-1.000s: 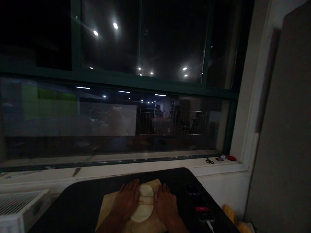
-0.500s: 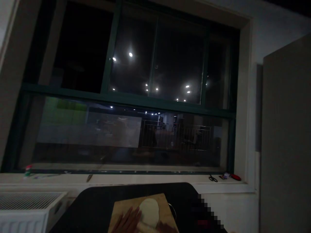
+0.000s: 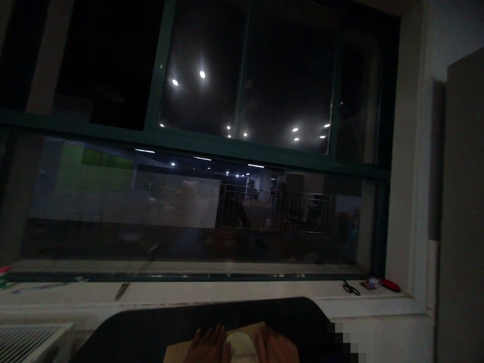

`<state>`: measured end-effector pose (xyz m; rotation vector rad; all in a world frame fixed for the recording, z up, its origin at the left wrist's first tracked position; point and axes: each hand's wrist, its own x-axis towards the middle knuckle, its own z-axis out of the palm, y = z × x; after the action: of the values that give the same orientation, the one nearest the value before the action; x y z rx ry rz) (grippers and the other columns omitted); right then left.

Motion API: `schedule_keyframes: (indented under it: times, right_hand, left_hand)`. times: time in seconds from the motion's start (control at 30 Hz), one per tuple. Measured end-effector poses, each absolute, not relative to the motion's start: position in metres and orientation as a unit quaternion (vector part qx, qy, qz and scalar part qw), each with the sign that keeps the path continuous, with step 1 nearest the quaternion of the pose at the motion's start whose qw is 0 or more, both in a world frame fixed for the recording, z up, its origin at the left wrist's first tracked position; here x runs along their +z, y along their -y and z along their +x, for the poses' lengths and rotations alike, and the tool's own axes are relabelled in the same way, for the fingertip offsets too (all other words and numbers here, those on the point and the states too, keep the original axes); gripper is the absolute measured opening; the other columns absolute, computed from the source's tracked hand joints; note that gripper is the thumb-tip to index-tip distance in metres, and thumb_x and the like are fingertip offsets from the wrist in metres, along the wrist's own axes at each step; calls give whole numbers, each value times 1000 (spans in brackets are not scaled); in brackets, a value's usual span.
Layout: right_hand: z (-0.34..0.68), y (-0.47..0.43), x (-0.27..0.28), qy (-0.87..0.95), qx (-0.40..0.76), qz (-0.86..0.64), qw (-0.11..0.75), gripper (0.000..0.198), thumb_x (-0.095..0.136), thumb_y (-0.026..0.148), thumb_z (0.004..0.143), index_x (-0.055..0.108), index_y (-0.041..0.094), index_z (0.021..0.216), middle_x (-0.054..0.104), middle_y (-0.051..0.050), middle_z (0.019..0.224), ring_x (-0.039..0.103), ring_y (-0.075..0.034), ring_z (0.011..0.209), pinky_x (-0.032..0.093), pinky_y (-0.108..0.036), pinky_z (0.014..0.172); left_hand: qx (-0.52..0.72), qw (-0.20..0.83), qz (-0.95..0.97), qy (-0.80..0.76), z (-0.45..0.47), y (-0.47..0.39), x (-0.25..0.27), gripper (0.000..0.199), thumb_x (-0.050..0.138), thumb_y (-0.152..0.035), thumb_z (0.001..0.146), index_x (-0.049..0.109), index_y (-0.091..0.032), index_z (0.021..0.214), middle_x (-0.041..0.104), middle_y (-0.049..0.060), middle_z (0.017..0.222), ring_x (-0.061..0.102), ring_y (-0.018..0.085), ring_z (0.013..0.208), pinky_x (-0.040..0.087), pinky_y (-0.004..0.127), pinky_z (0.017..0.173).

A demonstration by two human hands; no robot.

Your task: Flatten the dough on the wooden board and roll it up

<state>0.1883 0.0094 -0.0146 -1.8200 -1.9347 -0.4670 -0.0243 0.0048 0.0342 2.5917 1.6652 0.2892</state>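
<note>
At the bottom edge of the head view, a pale flattened round of dough [image 3: 242,344] lies on a wooden board [image 3: 174,352]. A pale rolling pin [image 3: 244,359] crosses its near side, mostly cut off by the frame. My left hand [image 3: 207,345] is over the pin's left end, its fingers reaching forward onto the board. On the other side, my right hand [image 3: 276,345] covers the right end with its fingers bent. Both palms are out of frame or in shadow.
The board rests on a black table [image 3: 151,327] against a windowsill [image 3: 234,291]. On the sill are scissors [image 3: 351,288], a small packet [image 3: 371,283], a red object [image 3: 390,286] and a red-and-green item [image 3: 3,276]. A radiator [image 3: 34,340] stands at left, a grey cabinet [image 3: 463,212] at right.
The camera has come closer to the window, and the board sits lower in view. My right hand now shows clearly at the dough's right side; my left hand has moved forward on the board.
</note>
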Motion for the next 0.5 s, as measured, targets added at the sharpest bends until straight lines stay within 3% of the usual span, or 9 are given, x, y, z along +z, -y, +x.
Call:
schedule_keyframes:
  times: [0.1, 0.2, 0.4, 0.5]
  right_hand:
    - [189, -24, -9, 707, -198, -627, 261, 50, 29, 46, 101, 71, 21, 93, 74, -10, 81, 71, -21, 75, 51, -26, 65]
    - [191, -37, -2, 718, -204, -614, 256, 53, 28, 51, 101, 71, 21, 96, 74, -10, 83, 70, -20, 77, 49, -25, 64]
    - [191, -70, 21, 710, -144, -663, 190, 54, 29, 48, 101, 73, 19, 91, 73, -12, 82, 71, -23, 82, 51, -30, 71]
    - [189, -85, 27, 694, -126, -688, 170, 50, 37, 47, 99, 74, 16, 86, 73, -15, 86, 70, -27, 87, 51, -36, 77]
  left_hand:
    - [105, -7, 833, -543, -19, -25, 32, 50, 23, -24, 96, 62, -17, 126, 64, 14, 130, 58, 27, 121, 46, 45, 102]
    - [105, -33, 835, -539, -16, -43, 31, 48, 23, -20, 96, 66, -19, 118, 68, 13, 121, 63, 25, 111, 50, 41, 93]
    - [79, -40, 852, -516, -13, -72, 37, 50, 24, -17, 94, 59, -21, 130, 72, 14, 107, 67, 29, 101, 51, 44, 84]
    - [84, -31, 844, -528, -10, -82, 39, 50, 22, -21, 95, 64, -19, 122, 73, 14, 105, 67, 28, 100, 51, 42, 85]
